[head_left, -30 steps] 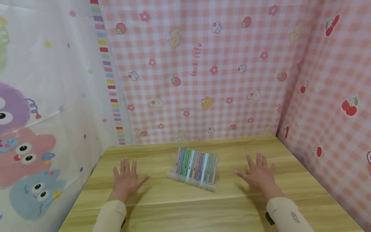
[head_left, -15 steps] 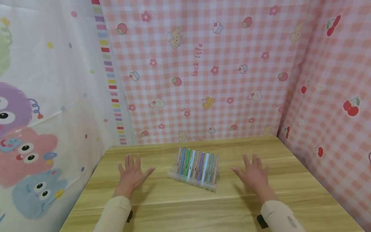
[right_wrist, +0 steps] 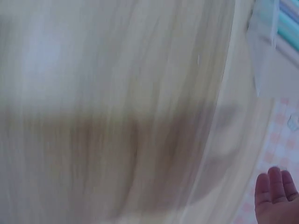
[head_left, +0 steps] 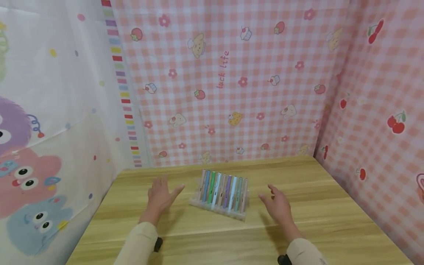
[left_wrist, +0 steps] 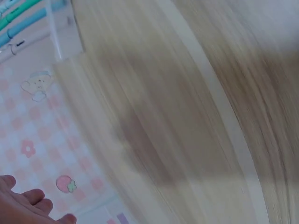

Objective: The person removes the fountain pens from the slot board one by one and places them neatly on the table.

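A clear plastic case (head_left: 216,210) lies slightly askew on the wooden table, holding a row of several pens in pink, blue, green, purple and teal. Among them a green pen (head_left: 212,187) and a purple pen (head_left: 227,192) stand out. To the left of the case my left hand (head_left: 160,197) hovers with thumb stretched toward it, touching nothing. On the other side my right hand (head_left: 277,206) is held above the table, fingers loosely bent, also apart from the case. The left wrist view catches the case's edge (left_wrist: 58,28) and pen ends; the right wrist view shows its corner (right_wrist: 264,46).
The wooden table (head_left: 198,243) reaches back to a pink checked curtain (head_left: 212,103). A white cartoon-print curtain (head_left: 76,121) hangs on the left and another checked one (head_left: 374,110) on the right. Hand shadows fall on the tabletop.
Both hands have moved inward toward the pen case. The right hand's spread fingers have turned and bent loosely, and the left hand's fingers have drawn closer together. The case stays in place.
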Demonstrator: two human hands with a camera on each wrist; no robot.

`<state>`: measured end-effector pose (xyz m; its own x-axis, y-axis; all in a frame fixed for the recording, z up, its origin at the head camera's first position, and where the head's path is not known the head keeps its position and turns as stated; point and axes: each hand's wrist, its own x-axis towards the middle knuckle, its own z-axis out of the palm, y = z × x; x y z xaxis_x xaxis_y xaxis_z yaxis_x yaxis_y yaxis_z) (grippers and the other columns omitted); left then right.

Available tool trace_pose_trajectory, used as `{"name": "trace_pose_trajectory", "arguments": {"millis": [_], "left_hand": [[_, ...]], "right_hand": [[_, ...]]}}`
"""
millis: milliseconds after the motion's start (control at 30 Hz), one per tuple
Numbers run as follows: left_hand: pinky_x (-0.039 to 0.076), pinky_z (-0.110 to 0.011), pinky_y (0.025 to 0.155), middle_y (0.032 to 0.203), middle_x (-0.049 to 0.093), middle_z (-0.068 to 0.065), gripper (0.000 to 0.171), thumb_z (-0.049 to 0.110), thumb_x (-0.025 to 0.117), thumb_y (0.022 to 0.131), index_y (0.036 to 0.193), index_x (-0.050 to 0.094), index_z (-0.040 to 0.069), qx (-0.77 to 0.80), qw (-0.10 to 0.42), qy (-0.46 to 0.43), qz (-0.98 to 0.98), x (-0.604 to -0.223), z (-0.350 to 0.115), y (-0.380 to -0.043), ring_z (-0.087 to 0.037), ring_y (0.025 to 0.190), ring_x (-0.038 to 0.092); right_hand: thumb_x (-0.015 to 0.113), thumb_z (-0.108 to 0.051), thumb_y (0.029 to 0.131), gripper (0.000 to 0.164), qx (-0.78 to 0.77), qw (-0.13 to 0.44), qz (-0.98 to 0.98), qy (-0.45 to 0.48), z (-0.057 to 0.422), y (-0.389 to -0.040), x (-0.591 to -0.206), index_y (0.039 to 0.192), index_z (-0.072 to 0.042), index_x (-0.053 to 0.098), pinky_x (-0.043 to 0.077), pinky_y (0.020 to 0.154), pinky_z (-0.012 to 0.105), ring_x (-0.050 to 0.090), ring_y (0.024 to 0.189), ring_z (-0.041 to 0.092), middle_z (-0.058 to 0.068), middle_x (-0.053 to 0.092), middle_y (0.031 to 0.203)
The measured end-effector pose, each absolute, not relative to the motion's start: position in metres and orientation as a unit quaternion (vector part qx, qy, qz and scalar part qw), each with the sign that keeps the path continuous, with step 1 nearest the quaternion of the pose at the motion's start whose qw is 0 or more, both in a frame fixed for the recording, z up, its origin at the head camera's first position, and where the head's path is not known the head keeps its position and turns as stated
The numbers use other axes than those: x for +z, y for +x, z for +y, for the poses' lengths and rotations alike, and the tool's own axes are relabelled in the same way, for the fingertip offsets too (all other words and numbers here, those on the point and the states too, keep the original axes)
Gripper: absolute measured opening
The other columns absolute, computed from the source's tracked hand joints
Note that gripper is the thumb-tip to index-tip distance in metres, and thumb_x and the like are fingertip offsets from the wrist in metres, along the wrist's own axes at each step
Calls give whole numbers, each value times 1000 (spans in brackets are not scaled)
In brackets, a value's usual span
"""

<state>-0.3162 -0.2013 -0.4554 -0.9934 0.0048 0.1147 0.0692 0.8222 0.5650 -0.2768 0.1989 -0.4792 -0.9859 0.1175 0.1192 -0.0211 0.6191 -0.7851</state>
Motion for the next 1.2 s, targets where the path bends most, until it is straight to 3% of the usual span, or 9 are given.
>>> {"name": "trace_pose_trajectory", "arguments": {"millis": [267,467,667,967,1200], "left_hand": [[20,-65,111,156,20,-31,93,57,56,96,155,17,-3,-439,40,-22,-897,-459,-178,-322,-51,142,19],[37,-56,107,144,43,-25,79,48,63,95,149,35,-1,-539,24,-12,-842,-467,-164,-322,-42,134,39],[42,-48,103,129,56,-17,54,29,65,98,140,50,-1,-599,27,1,-800,-473,-152,-330,-32,122,51],[45,-43,98,117,62,-17,38,17,66,97,127,59,-5,-612,46,25,-789,-489,-145,-343,-32,114,55],[48,-38,89,111,63,-16,34,10,65,96,125,60,-9,-617,25,23,-786,-500,-136,-350,-28,106,57]], "right_hand": [[64,-25,98,47,555,46,-827,-74,169,-266,-503,133,4,55,55,84,45,61,107,38,26,57,127],[66,-14,96,34,622,31,-777,-92,154,-260,-517,121,9,61,54,76,36,62,87,22,15,66,106],[70,-14,93,32,625,37,-773,-96,150,-263,-525,114,9,66,53,77,34,63,86,19,12,69,102],[73,-13,90,22,600,42,-793,-97,146,-265,-528,105,3,71,49,77,31,60,92,21,6,69,98],[74,-13,88,17,574,40,-813,-88,149,-263,-530,99,0,73,49,79,35,61,91,23,6,70,94]]}}
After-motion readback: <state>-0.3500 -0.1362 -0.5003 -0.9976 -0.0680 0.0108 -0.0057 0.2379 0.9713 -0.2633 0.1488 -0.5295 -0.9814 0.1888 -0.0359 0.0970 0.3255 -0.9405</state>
